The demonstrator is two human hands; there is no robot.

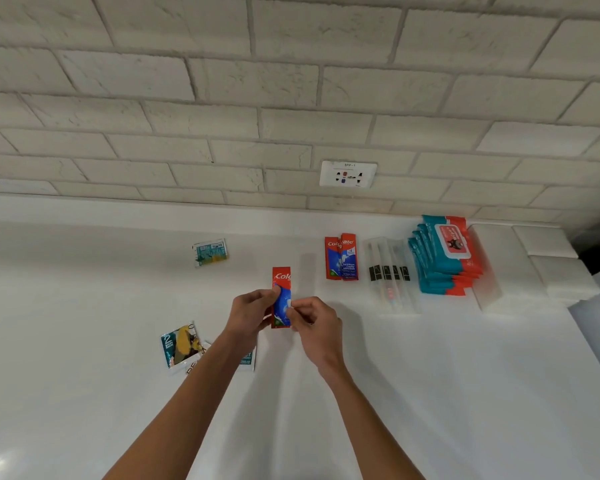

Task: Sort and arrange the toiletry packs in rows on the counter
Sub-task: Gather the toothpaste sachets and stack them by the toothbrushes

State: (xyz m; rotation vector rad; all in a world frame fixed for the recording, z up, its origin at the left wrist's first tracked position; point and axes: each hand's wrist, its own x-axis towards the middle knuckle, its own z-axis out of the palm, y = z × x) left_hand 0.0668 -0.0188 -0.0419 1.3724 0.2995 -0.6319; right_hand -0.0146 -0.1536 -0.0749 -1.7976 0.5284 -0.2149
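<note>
the white counter (395, 393) has a row at the back: a big stack of wipes (444, 258), clear toothbrush packs (390, 271), two toothpaste boxes (341, 258). small packets (181, 344) wait unsorted. both hands, left hand (250, 313) and right hand (312, 323), pinch one toothpaste box (281, 292) above the counter. next, i think, it goes beside the two.

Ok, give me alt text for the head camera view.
Both hands, left hand and right hand, hold a red toothpaste pack above a white counter. Behind: two matching packs, clear toothbrush cases, stacked wipes.
</note>
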